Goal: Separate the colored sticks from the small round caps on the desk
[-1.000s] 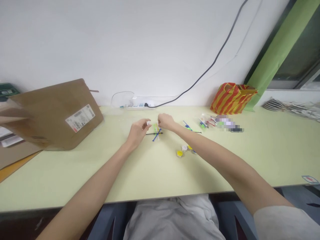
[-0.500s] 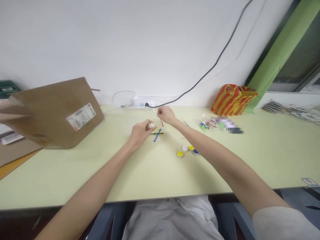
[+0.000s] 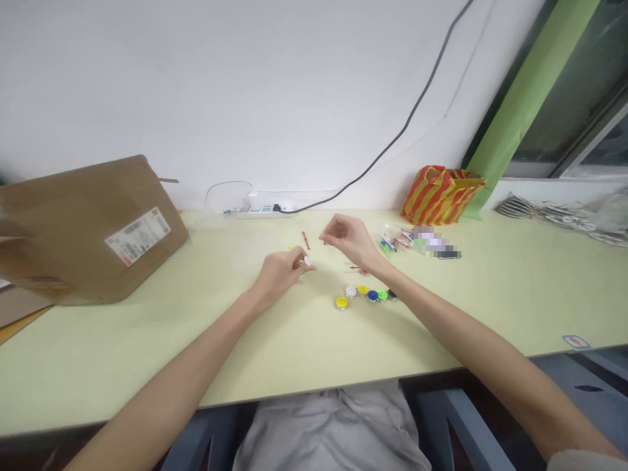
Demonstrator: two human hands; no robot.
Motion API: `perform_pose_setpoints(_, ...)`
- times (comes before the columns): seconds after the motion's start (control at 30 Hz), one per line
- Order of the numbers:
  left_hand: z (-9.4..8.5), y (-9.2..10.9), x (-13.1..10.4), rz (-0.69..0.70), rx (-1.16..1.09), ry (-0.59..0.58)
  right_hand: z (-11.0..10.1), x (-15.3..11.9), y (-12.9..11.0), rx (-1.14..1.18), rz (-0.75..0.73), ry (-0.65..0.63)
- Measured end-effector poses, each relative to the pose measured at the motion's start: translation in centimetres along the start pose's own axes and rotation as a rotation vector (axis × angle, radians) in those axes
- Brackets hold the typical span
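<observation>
My left hand (image 3: 280, 273) is closed in a pinch on a small white round piece (image 3: 307, 260), just above the table. A bit of yellow shows behind its knuckles; the rest there is hidden. Facing it, my right hand (image 3: 347, 237) is raised with thumb and forefinger pressed together; what lies in the pinch is too small to tell. A red stick piece (image 3: 306, 240) lies between and beyond the hands. Below the right wrist lies a red arrow-shaped piece (image 3: 354, 267). Nearer me is a row of small round pieces with coloured tops, including a yellow one (image 3: 341, 302) and a blue one (image 3: 373, 296).
A cardboard box (image 3: 93, 229) stands on the left. Along the wall are a power strip (image 3: 260, 212) and a black cable (image 3: 377, 163). To the right are a bag of small coloured parts (image 3: 392, 241), a partly blurred phone (image 3: 449, 254) and a red-yellow striped bag (image 3: 436, 199).
The view has swung slightly right. My right hand has drawn away from my left. The crossed coloured sticks seen near my left hand are now out of sight, and the white piece shows at its fingertips.
</observation>
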State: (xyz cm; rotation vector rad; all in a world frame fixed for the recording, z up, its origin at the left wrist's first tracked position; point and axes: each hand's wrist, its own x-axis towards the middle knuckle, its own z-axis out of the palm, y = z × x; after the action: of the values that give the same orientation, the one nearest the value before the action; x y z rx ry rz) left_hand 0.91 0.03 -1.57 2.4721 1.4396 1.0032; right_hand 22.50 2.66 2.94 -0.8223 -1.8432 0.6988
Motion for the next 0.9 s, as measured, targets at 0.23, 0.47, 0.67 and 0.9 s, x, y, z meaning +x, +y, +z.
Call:
perform_pose_setpoints(0.23,0.2,0.3,-0.2,0.034,0.0,-0.032,1.5,-2.8,1.3,0.132,0.095,-0.017)
perform_pose_setpoints(0.47,0.1,0.7,-0.2,0.11,-0.136,-0.101,1.9,-4.0,1.5,0.206,0.086,-0.104)
perform_pose_setpoints(0.67,0.1,0.7,-0.3,0.141,-0.099,-0.052,2.4,-4.0,2.0,0.341,0.126,-0.102)
perform_pose_setpoints(0.9,0.1,1.3,-0.7,0.206,-0.119,-0.022,2.1,-4.0,2.5,0.406,0.153,-0.173)
